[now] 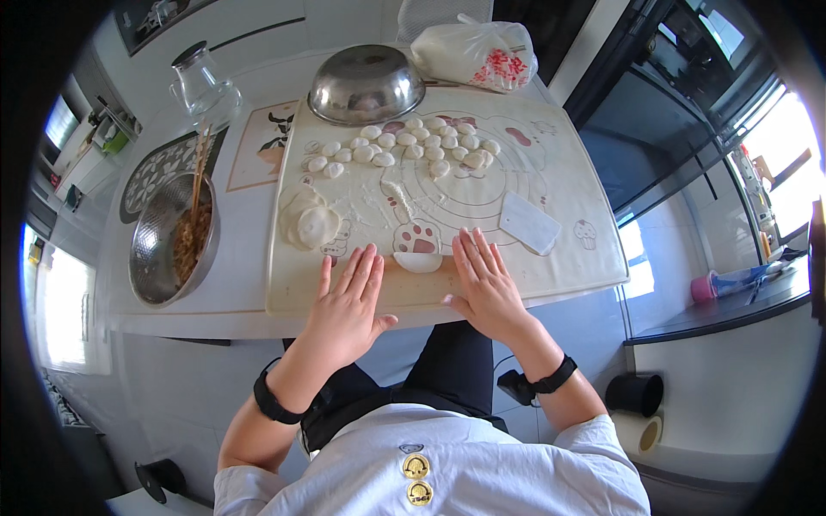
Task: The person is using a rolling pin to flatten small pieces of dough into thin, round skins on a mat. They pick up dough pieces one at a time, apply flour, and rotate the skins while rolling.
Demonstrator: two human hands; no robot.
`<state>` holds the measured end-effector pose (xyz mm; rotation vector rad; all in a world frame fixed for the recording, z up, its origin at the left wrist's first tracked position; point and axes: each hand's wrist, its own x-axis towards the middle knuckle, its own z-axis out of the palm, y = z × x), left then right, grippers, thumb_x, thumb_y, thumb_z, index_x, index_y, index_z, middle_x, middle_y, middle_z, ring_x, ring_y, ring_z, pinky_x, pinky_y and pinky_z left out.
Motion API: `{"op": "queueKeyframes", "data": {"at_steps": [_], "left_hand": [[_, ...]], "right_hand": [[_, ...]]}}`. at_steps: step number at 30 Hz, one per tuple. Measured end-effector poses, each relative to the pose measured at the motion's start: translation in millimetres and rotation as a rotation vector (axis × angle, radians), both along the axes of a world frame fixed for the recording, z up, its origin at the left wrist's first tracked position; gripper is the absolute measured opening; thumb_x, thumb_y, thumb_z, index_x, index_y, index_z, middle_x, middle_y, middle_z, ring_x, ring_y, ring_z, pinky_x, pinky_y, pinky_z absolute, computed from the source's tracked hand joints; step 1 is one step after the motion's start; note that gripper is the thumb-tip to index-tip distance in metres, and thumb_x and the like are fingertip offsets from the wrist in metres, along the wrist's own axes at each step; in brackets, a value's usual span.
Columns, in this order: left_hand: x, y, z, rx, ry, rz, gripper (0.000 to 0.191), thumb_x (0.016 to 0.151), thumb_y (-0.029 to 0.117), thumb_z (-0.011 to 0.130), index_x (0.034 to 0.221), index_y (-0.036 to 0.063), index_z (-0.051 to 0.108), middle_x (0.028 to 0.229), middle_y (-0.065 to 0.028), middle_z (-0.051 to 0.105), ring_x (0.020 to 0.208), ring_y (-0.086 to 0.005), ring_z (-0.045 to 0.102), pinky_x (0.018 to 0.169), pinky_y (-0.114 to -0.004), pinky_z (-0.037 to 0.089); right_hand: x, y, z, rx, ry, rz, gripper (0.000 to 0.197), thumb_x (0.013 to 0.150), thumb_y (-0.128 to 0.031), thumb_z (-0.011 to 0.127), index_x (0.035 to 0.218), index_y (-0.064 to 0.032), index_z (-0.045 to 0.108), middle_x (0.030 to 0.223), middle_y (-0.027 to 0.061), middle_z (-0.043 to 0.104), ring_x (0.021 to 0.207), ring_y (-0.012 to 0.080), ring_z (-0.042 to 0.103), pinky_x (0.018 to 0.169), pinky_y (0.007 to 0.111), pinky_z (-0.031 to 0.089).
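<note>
Both palms lie flat on a wooden rolling pin (pixel 426 273), my left hand (pixel 348 303) at one end and my right hand (pixel 485 284) at the other, fingers extended. Between them, a white dough piece (pixel 418 261) shows as a half round beyond the pin. Several round flattened dough wrappers (pixel 312 222) overlap on the printed baking mat (pixel 568 274) at the left. Many small dough pieces (pixel 413 151) sit at the mat's back. A streak of flour (pixel 401 197) lies in the middle, and a white dough scraper (pixel 530 223) is to the right.
An upturned metal bowl (pixel 366 84) and a plastic bag of flour (pixel 474 55) stand at the back. At left, a metal bowl of filling (pixel 169 242) holds chopsticks (pixel 199 171), with a glass jug (pixel 201 80) behind it. The table's near edge (pixel 245 326) runs before my body.
</note>
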<state>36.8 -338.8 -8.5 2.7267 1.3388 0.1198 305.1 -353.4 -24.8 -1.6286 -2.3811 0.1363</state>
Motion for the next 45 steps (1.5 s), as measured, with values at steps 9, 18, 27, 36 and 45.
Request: {"op": "queueKeyframes", "data": {"at_steps": [9,18,27,36,45], "left_hand": [[34.7,44.2,3.0,0.109,-0.245,-0.008,0.060,0.080,0.016,0.074,0.133,0.0039,0.050,0.134,-0.0135,0.054,0.129,-0.0281,0.049,0.110,-0.048,0.035],[46.0,78.2,16.9,0.138,-0.441,-0.119,0.029,0.078,0.007,0.072,0.107,0.0045,0.068,0.096,-0.0119,0.071,0.090,-0.0281,0.067,0.081,-0.038,0.053],[-1.2,99.1,2.4,-0.436,-0.871,0.428,0.016,0.094,0.011,0.060,0.095,-0.0013,0.070,0.066,-0.0065,0.065,0.060,-0.0148,0.062,0.056,-0.031,0.048],[-70.5,130.0,-11.4,-0.541,-0.902,0.557,0.018,0.094,0.013,0.060,0.095,-0.0033,0.069,0.076,-0.0081,0.067,0.066,-0.0120,0.061,0.061,-0.030,0.050],[-70.4,163.8,30.2,0.044,-0.239,0.440,0.021,0.089,0.013,0.065,0.105,0.0006,0.063,0.096,-0.0195,0.070,0.088,-0.0361,0.067,0.076,-0.043,0.052]], "right_hand": [[-1.5,22.6,-1.9,-0.038,0.300,-0.048,0.049,0.081,0.002,0.060,0.130,-0.0049,0.055,0.118,0.0121,0.059,0.115,0.0344,0.051,0.101,0.045,0.040],[-3.6,53.2,23.1,0.056,0.349,0.097,0.029,0.089,-0.006,0.061,0.118,-0.0059,0.063,0.102,0.0090,0.064,0.102,0.0294,0.056,0.090,0.042,0.042],[-21.0,57.3,28.9,0.198,0.311,0.257,0.034,0.083,-0.001,0.065,0.117,-0.0067,0.065,0.106,0.0063,0.062,0.103,0.0269,0.055,0.090,0.040,0.041],[-16.2,54.5,24.0,0.232,0.395,0.207,0.041,0.079,0.003,0.065,0.119,-0.0069,0.064,0.110,0.0079,0.060,0.104,0.0290,0.054,0.090,0.041,0.041],[25.6,50.7,-14.3,0.240,0.668,-0.121,0.035,0.082,0.005,0.061,0.117,-0.0005,0.062,0.109,0.0136,0.060,0.103,0.0357,0.054,0.091,0.041,0.046]]}}
